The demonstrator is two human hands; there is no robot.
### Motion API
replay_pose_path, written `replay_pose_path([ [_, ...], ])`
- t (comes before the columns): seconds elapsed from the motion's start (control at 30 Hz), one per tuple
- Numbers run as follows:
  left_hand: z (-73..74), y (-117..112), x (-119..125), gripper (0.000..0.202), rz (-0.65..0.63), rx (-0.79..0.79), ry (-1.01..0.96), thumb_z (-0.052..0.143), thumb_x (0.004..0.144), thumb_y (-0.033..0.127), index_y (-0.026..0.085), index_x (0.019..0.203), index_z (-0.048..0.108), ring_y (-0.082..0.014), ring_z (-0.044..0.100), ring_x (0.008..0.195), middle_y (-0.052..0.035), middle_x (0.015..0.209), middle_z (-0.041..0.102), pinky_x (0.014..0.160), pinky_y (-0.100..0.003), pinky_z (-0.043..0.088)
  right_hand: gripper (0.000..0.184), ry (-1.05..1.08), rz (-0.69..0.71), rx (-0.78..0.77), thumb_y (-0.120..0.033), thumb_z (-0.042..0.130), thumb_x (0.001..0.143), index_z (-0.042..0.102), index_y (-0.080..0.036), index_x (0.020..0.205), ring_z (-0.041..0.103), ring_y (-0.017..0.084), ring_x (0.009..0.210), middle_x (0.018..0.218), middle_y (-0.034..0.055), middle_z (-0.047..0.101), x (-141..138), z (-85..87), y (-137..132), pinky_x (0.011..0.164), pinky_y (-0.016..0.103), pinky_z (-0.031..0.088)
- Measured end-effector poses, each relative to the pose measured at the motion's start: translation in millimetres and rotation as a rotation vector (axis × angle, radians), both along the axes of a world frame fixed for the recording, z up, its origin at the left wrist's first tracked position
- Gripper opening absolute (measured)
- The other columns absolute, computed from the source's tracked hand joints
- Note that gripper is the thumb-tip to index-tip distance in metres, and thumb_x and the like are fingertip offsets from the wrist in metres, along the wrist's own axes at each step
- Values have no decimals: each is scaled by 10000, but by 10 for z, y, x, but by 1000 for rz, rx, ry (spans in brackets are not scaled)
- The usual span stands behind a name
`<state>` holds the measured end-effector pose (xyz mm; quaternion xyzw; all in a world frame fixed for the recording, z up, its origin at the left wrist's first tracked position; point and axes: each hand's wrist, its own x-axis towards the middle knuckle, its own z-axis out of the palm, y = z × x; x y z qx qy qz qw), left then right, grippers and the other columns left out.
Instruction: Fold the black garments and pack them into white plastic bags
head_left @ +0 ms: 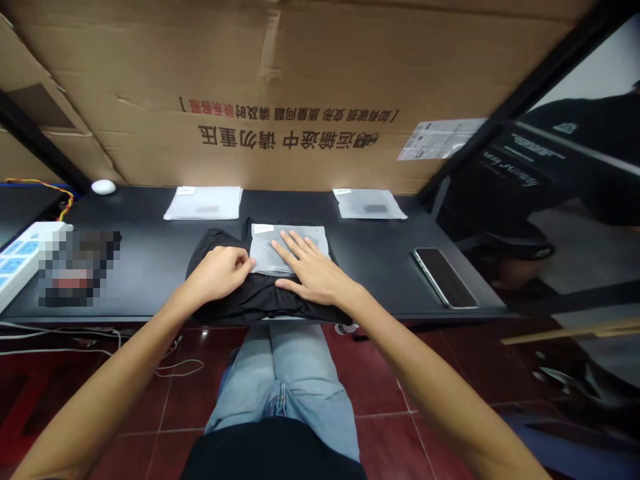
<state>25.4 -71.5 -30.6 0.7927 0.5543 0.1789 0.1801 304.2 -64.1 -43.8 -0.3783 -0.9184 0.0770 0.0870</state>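
A frosted plastic bag (263,248) with a small white label lies on a bunched black cloth (220,310) near the table's front edge. My right hand (313,270) rests flat on the bag with its fingers spread. At the bag's left edge, my left hand (223,270) is closed, thumb and curled fingers together at the bag's lower left corner. Whether it pinches the plastic itself is hard to make out. Two similar frosted bags lie farther back, one bag (203,204) at the left and another bag (370,204) at the right.
A phone (445,278) lies on the black table (145,267) at the right. At the left are a white power strip (30,253), a blurred-out object (77,268) and a white rounded object (103,187). A cardboard sheet (300,73) stands behind. Another person (525,153) is at the right.
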Motion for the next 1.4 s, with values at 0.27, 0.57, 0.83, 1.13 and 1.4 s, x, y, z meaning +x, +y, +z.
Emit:
replay_pose_path([
  [0.27, 35, 26, -26, 315, -47, -138, -222, 671, 961, 463, 214, 771, 702, -164, 544, 607, 10, 669, 653, 621, -300, 376, 833, 43, 8, -2, -658, 504, 1117, 274, -202, 1775, 220, 381, 1726, 1845, 209, 244, 38, -9, 31, 1354, 675, 291],
  [0.57, 86, -24, 100, 402, -100, -255, -470, 686, 958, 528, 202, 740, 594, -142, 447, 658, 28, 687, 533, 633, -276, 357, 370, 208, 216, 299, -417, 504, 1157, 734, -197, 1343, 682, 295, 1274, 1301, 143, 772, -184, 78, -50, 1123, 497, 564],
  [0.83, 171, -163, 217, 443, -76, -293, -637, 720, 952, 568, 196, 744, 601, -138, 414, 667, 27, 694, 524, 652, -282, 359, 440, 77, 244, 422, -283, 341, 1185, 777, -246, 1144, 683, 259, 1098, 1129, 91, 781, -304, 56, -84, 1006, 460, 571],
  [1.13, 133, -156, 179, 439, -31, -293, -681, 684, 1002, 495, 195, 721, 528, -126, 343, 663, 35, 687, 438, 636, -283, 286, 249, 150, 259, 582, -221, 542, 1134, 731, -242, 974, 661, 231, 974, 972, 61, 753, -214, -36, -22, 927, 410, 561],
  [1.4, 147, -174, 116, 421, 21, -274, -671, 647, 1009, 458, 200, 701, 523, -133, 375, 662, 22, 685, 459, 627, -281, 313, 165, 267, 262, 716, -180, 671, 1073, 684, -239, 919, 642, 208, 901, 903, 32, 742, -145, -36, -21, 842, 389, 545],
])
